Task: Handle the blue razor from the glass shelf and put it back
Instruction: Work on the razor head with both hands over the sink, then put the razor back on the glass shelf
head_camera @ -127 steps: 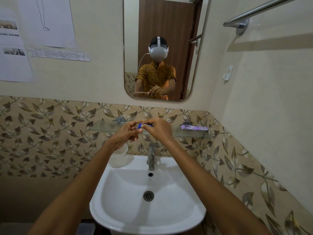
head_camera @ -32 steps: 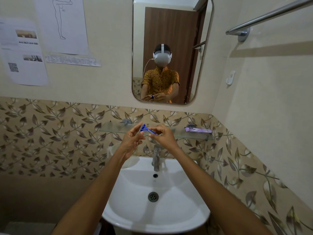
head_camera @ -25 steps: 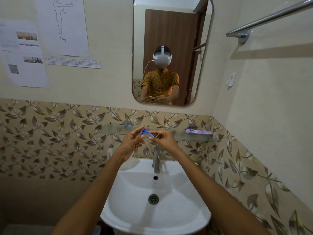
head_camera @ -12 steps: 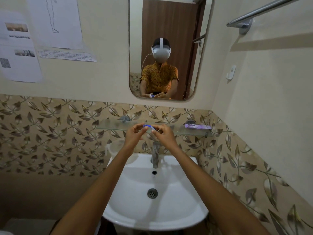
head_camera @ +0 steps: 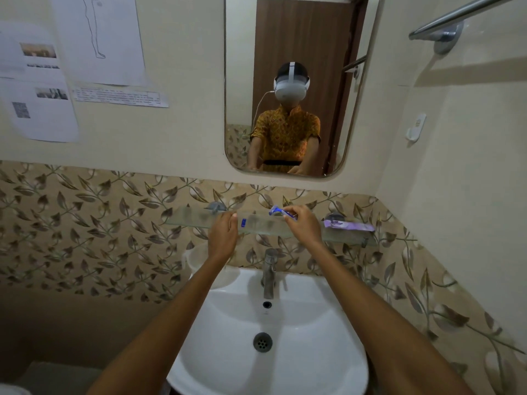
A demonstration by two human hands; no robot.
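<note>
The blue razor (head_camera: 280, 213) is pinched in the fingertips of my right hand (head_camera: 303, 227). Its head points left, just above the middle of the glass shelf (head_camera: 194, 220). My left hand (head_camera: 224, 234) is at the shelf's front edge, a hand's width left of the razor, with fingers curled. A small blue mark (head_camera: 243, 222) shows beside its fingertips, in a blurred clear patch. I cannot tell whether the left hand grips anything.
A purple tube (head_camera: 349, 225) lies on the shelf's right end. Below are the white basin (head_camera: 313, 352) and its metal tap (head_camera: 269, 277). A mirror (head_camera: 293, 81) hangs above, a towel rail (head_camera: 456, 15) runs along the right wall, and papers (head_camera: 37, 89) hang at left.
My hands have come apart and risen to shelf level. The right hand alone now carries the razor over the shelf, and the left has shifted left to the shelf's edge.
</note>
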